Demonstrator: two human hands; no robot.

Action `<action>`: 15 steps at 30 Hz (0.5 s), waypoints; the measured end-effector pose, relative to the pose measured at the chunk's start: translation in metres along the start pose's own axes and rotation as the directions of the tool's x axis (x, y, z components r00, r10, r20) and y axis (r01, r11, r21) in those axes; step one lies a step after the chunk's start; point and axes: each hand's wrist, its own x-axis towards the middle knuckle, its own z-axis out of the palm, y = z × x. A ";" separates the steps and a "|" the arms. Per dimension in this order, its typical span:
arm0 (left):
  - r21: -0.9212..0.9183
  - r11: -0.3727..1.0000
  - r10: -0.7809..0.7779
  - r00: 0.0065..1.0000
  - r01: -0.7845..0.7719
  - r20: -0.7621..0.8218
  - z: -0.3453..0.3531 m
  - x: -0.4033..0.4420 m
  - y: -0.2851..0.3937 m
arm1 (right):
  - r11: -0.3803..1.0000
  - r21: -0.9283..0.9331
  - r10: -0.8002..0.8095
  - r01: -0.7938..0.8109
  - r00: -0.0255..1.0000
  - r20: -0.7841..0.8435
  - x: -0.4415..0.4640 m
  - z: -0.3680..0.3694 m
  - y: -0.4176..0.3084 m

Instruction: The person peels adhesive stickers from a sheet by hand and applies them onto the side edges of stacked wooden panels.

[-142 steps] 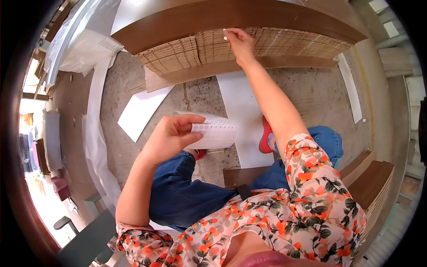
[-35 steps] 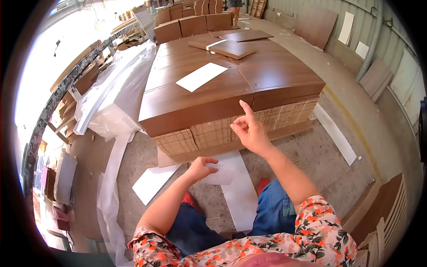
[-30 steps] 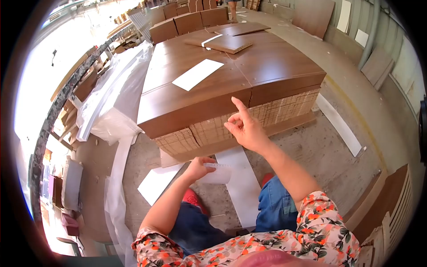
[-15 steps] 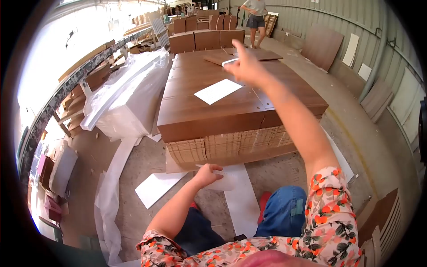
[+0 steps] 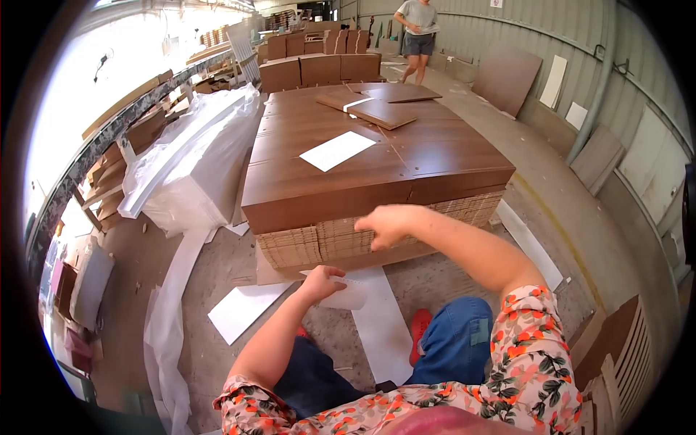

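My left hand (image 5: 322,285) is low in front of the panel stack, its fingers curled at a thin white sheet (image 5: 351,295) that it appears to grip by an edge. My right hand (image 5: 388,225) hovers at the stack's front side, fingers partly bent and apart, with nothing in them. Behind it is a pile of brown panels (image 5: 319,192), its lower layers showing pale edges. On top lie a white rectangular sheet (image 5: 338,151) and a smaller brown board (image 5: 380,114) with a white band around it.
Plastic-wrapped goods (image 5: 192,170) stand left of the pile. A white board (image 5: 246,308) and a white strip (image 5: 384,326) lie on the floor near my feet. A person (image 5: 418,36) stands at the back. Boards (image 5: 507,78) lean against the right wall.
My right hand has come down and back from above the pile's top to its front side, uncovering the banded board. My left hand stays by the thin sheet. The view has shifted slightly.
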 end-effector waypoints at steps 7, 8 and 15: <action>0.028 0.997 -0.071 0.997 0.070 0.024 0.010 0.007 0.007 | 0.986 -0.023 0.154 -0.166 0.953 -0.262 -0.042 -0.058 0.026; 0.034 0.997 -0.065 0.998 0.065 0.020 0.011 0.007 0.010 | 0.976 -0.125 0.114 -0.176 0.913 -0.392 -0.039 -0.068 0.042; 0.034 0.998 -0.059 0.998 0.058 0.032 0.020 0.008 0.005 | 0.999 -0.028 0.006 -0.033 0.759 -0.651 -0.075 -0.087 0.039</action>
